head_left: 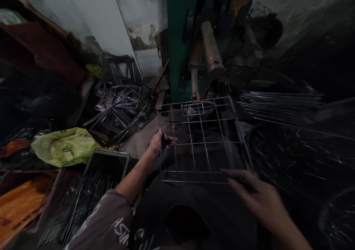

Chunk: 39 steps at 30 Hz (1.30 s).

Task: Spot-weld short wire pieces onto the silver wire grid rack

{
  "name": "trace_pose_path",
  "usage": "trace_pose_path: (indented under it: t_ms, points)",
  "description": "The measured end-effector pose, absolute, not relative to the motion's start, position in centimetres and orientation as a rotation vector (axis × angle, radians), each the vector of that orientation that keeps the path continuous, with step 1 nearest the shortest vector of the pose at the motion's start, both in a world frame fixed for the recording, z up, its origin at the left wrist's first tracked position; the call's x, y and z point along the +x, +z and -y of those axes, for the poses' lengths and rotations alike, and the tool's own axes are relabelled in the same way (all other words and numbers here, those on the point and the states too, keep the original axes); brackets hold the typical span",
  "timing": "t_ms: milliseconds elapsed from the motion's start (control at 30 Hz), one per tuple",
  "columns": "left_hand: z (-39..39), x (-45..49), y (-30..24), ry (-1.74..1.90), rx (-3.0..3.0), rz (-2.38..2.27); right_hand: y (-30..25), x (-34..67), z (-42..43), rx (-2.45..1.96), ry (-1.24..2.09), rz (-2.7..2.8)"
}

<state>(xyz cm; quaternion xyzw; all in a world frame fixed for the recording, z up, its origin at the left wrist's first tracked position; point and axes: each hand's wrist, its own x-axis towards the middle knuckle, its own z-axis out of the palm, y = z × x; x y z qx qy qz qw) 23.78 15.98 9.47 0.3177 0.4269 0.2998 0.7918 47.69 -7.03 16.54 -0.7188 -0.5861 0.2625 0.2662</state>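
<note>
Head view: left hand (158, 142) clamped on a shiny square-celled wire grid (201, 141); blurred right hand (256, 198) spread apart.

A silvery wire grid (199, 139), its rods crossing in a square pattern, caught the light against a dark floor. Behind it stood a deep green machine (180, 39) with a dull grey cylinder (211, 52). A yellow-green plastic bag (65, 146) with darker green markings lay beside an orange board (19, 205). The sleeve (102, 224) was greyish brown with white lettering, and the wall (102, 17) was off-white, stained.
</note>
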Motion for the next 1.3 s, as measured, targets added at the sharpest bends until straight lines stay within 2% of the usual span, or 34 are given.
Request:
trace_pose_path:
  t_ms: [100,167,333,467,700,1300]
  points:
    - [-16.0,23.6,9.6,0.653,0.683,-0.906,15.3,46.2,4.1,-1.766,0.973,1.795]
    - [-16.0,23.4,9.5,0.656,0.684,-0.903,14.7,45.6,2.6,-1.779,1.035,1.966]
    - [-15.7,23.2,9.3,0.640,0.699,-0.879,15.1,44.9,1.4,-1.926,0.945,2.355]
    - [-15.1,23.3,9.4,0.614,0.719,-0.869,14.6,44.3,1.8,-1.887,0.663,2.585]
    - [-14.9,23.2,9.2,0.621,0.707,-0.890,11.8,44.0,3.3,-1.719,0.345,2.589]
    - [-16.5,24.3,10.9,0.607,0.803,-0.839,11.1,45.6,3.4,-1.531,0.618,2.427]
